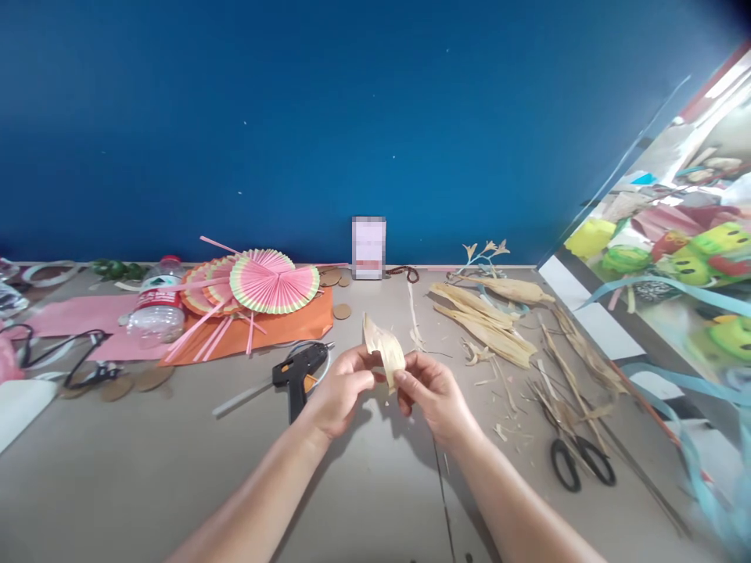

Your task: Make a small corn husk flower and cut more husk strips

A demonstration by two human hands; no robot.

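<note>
Pale-yellow curled dry husk strip (384,349): left hand (342,391) fingers pinch at 8 o'clock, right hand (431,389) fingers at 4. Keep pressure light; may split.

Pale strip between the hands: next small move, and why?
Probably smooth the upper end of the pale strip with the left hand: that end sticks up free above the left hand and the strip looks curved, while the right hand pinches its lower part, which should steady it.
</note>
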